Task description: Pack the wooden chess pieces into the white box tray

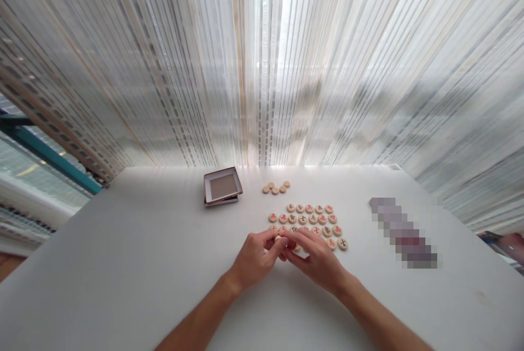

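Observation:
My left hand [256, 255] is closed, with a round wooden Chinese chess piece [278, 238] pinched between thumb and fingers. Against it, my right hand [317, 258] has its fingers curled in so that the fingertips of both hands meet; what the right fingers grip is hidden. Both hands hover at the near side of several rows of Chinese chess pieces [312, 219], lying face up with red or black characters. Part of the nearest rows is covered by my fingers. Beyond the rows lies a loose group of plain-faced wooden pieces [275, 190].
An open shallow box [208, 190] rests tilted on another box part at the back left of the white table [123, 263]. To the right lies a blurred-out long object [405, 233]. Pale strip curtains [262, 67] hang behind the table's far edge. Someone's hand [513, 244] shows at far right.

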The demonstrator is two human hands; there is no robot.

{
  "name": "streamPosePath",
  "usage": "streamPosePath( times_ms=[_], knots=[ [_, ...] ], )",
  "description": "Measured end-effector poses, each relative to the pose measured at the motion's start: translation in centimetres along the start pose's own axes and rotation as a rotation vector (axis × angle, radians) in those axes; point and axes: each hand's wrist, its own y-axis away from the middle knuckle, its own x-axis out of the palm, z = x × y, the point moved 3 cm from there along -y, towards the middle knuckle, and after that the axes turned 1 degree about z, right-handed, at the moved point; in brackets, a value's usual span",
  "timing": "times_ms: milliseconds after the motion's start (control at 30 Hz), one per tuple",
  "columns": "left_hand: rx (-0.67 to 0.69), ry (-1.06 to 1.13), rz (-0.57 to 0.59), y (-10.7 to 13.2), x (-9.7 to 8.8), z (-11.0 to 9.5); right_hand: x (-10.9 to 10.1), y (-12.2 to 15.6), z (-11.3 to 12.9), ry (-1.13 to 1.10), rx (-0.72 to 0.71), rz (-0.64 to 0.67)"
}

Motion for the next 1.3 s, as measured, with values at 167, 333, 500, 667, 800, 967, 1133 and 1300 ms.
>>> streamPosePath(
  times_ms=[167, 333, 500, 667, 800, 967, 1133, 1300],
  knots=[
    [0.042, -0.096, -0.011, 0.1, -0.1, -0.4, -0.1, -0.2, -0.1, -0.005, 0.009, -0.038],
    [0.019, -0.096, -0.017, 0.3, 0.0, -0.3, -0.6, -0.3, 0.3, -0.009, -0.002, -0.092],
    [0.01, -0.028, -0.014, 0.4, 0.2, -0.4, -0.9, -0.5, 0.7, -0.001, -0.04, -0.118],
    [0.033, -0.003, 0.016, 0.1, 0.2, -0.5, -1.0, -0.9, 1.0, -0.036, -0.049, -0.117],
    [0.063, 0.0, -0.018, -0.1, -0.1, -0.6, -1.0, -0.8, 0.5, -0.035, -0.039, -0.129],
    [0.048, -0.014, -0.035, -0.2, -0.2, -0.3, -0.8, -0.6, 0.0, -0.07, -0.033, -0.129],
    [0.011, -0.002, -0.028, -0.2, -0.1, 0.3, -0.8, -0.5, 0.0, -0.098, -0.005, -0.119],
    [-0.006, 0.096, 0.014, -0.4, 0.1, 0.5, -0.8, -0.4, 0.0, -0.159, 0.055, -0.099]
  ],
)
